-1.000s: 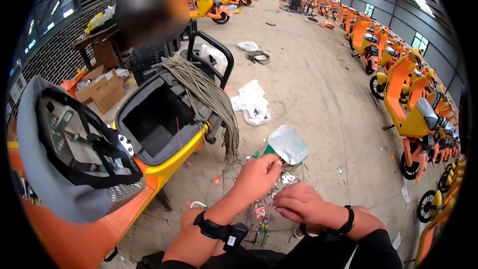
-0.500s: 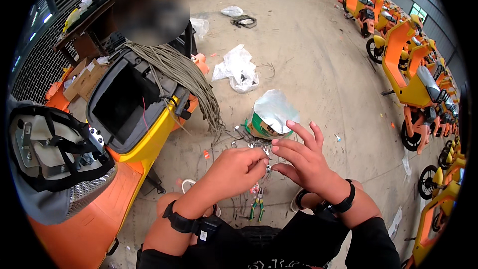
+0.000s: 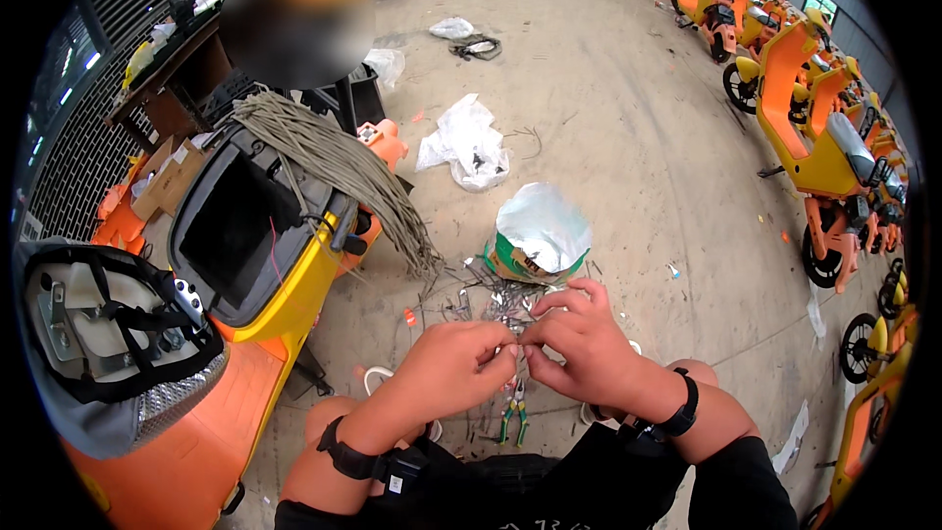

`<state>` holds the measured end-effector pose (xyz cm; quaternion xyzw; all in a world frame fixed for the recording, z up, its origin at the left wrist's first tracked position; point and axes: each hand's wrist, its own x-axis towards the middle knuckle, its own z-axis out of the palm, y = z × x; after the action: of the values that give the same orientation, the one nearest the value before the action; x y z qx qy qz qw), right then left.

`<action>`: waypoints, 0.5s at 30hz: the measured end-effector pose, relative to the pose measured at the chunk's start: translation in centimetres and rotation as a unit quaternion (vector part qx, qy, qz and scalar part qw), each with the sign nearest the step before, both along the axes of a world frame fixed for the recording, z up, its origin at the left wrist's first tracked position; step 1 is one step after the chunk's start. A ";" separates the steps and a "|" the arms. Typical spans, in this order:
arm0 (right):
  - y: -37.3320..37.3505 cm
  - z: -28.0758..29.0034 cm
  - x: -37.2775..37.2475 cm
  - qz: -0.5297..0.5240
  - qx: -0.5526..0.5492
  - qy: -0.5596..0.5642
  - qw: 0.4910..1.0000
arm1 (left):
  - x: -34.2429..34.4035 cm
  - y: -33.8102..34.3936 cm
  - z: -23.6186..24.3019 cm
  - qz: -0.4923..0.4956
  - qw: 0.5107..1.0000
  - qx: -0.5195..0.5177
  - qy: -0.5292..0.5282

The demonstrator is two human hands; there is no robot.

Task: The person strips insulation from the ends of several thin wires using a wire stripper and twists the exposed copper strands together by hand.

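Observation:
My left hand [image 3: 459,365] and my right hand [image 3: 581,345] meet fingertip to fingertip in front of my knees. Thumb and forefinger are pinched together on each hand; whatever lies between them is too small to make out. On the floor just below the fingertips lie pliers [image 3: 514,416] with green and yellow handles. Past my fingers is a scatter of short dark wire pieces [image 3: 479,302]. Beyond it stands a green container [image 3: 510,265] with a silvery white lining [image 3: 543,221] folded open at its top.
At my left a yellow and orange scooter [image 3: 294,309] carries a bundle of grey-brown cable [image 3: 343,177] over its dark storage box [image 3: 235,221]. An upturned grey seat [image 3: 118,334] rests on it. White plastic bags [image 3: 461,142] lie ahead. Rows of scooters [image 3: 800,118] line the right.
My right hand has come in to the left and its fingers have curled into a pinch. The left hand has shifted slightly down, and the fingertips of both now meet.

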<state>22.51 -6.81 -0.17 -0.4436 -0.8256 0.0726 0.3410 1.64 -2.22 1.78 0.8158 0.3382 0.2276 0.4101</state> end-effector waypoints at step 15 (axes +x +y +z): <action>-1.0 1.0 0.8 0.020 -0.132 0.085 0.987 | 0.6 -2.4 -0.2 0.002 0.994 0.113 0.008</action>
<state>23.32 -7.82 0.82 -0.4602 -0.7856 0.2249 0.3471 2.25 -4.62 1.55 0.8579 0.3155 0.2586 0.3124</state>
